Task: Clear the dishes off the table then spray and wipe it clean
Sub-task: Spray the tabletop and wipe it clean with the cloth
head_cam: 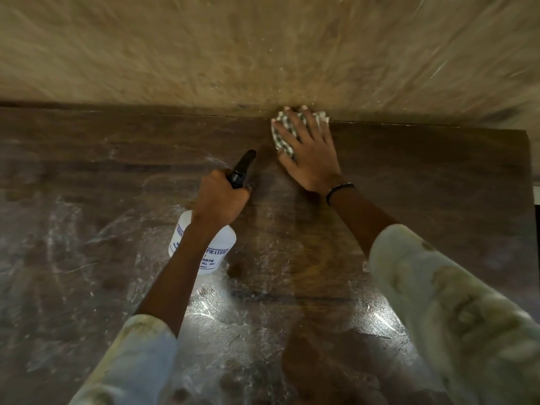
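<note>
A dark wooden table [423,176] fills the lower view, its surface streaked with wet smears. My left hand [222,197] grips the neck of a white spray bottle [225,247] with a black nozzle pointing away from me. My right hand [309,153] lies flat with fingers spread, pressing a checkered cloth [282,141] onto the table at its far edge. Most of the cloth is hidden under the palm and fingers.
Beyond the table's far edge lies a tan stone floor [263,48], blurred by motion. The table's right edge [530,171] ends near the frame's right side. Bright glare reflects off the wet tabletop close to me.
</note>
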Tool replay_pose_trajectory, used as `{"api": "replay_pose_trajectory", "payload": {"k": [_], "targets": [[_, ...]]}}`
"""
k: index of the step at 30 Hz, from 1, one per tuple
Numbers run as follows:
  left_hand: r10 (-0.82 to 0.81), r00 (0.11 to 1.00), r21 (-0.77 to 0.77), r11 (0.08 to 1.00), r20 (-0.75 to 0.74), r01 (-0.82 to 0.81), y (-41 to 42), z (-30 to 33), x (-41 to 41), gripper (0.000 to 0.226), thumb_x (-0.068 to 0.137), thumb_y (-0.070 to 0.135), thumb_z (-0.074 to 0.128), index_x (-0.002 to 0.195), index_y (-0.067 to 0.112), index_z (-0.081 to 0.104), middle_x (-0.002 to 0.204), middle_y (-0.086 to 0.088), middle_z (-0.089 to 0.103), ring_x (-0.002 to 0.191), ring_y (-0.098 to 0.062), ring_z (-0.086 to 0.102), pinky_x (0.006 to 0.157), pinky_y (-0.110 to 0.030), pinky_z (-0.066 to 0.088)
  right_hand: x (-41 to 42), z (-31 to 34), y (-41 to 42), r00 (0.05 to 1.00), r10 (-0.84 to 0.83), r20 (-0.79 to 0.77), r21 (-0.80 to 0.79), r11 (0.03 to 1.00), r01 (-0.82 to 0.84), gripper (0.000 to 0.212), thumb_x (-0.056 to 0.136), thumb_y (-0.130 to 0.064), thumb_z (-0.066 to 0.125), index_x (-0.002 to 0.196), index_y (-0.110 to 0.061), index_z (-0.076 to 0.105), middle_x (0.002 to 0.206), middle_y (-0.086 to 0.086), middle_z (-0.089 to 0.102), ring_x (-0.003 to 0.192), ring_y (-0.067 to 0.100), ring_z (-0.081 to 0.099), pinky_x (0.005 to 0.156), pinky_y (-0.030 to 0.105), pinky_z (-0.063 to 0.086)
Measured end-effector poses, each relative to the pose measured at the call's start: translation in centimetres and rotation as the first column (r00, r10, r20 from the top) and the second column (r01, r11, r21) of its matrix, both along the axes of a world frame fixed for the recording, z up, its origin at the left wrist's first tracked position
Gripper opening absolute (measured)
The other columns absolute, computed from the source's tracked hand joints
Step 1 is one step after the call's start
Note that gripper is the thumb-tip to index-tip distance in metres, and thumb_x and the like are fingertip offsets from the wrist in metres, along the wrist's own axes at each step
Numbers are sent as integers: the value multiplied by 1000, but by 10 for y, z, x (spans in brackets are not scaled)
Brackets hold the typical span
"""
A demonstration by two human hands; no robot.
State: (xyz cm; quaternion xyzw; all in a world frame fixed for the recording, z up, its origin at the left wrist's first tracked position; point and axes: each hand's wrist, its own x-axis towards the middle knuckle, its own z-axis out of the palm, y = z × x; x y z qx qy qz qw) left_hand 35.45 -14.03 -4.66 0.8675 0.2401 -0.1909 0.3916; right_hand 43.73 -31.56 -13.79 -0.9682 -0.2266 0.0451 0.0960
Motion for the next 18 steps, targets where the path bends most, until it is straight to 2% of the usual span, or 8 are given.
{"api": "replay_pose_trajectory", "payload": {"k": [2, 5, 8, 10, 13, 18], "targets": [[20, 1000, -14, 1000, 6, -20, 3, 0, -3, 4, 84, 9, 62, 80, 10, 61, 61, -2, 53, 57, -24, 53, 56, -28, 43, -2, -2, 30, 999, 33, 0, 2, 999, -33, 60, 95, -47, 27, 152, -28, 31, 161, 5, 25, 150, 33, 14, 120, 52, 10], [26, 1000, -15, 1000, -10, -26, 8, 0, -8, 24, 83, 10, 63, 63, 21, 53, 59, -2, 54, 57, -23, 54, 55, -29, 41, -15, -3, 50, 993, 114, 31, 28, 993, -115, 57, 97, -42, 31, 151, -27, 34, 160, 5, 28, 149, 33, 18, 121, 51, 12], [19, 999, -26, 999, -27, -20, 14, 1, -11, 23, 82, 8, 62, 64, 22, 55, 59, -2, 55, 62, -26, 56, 55, -28, 40, -33, -3, 23, 959, 275, 63, 7, 961, -276, 57, 97, -43, 38, 151, -26, 34, 160, 5, 28, 149, 31, 19, 120, 52, 15], [20, 999, -31, 999, -33, -21, 17, 1, -12, 12, 82, 7, 61, 74, 17, 61, 63, -2, 57, 67, -28, 59, 55, -28, 41, -36, 0, -6, 949, 310, 47, -19, 951, -310, 58, 96, -44, 38, 152, -30, 30, 161, 3, 24, 150, 28, 15, 120, 50, 16], [23, 999, -45, 999, -29, -25, 24, 1, -14, 9, 82, 6, 60, 86, 11, 66, 65, -1, 57, 69, -28, 60, 55, -26, 42, -23, 2, -21, 978, 206, 28, -26, 978, -205, 58, 97, -45, 35, 152, -32, 29, 161, 1, 24, 150, 27, 15, 121, 48, 14], [40, 999, -61, 997, -27, -42, 34, -4, -21, 8, 83, 7, 61, 84, 14, 64, 64, -6, 59, 65, -30, 58, 56, -27, 41, 6, -1, 45, 1000, -1, 11, 21, 1000, 1, 58, 96, -48, 28, 152, -31, 32, 161, 3, 26, 150, 34, 14, 120, 53, 13]]}}
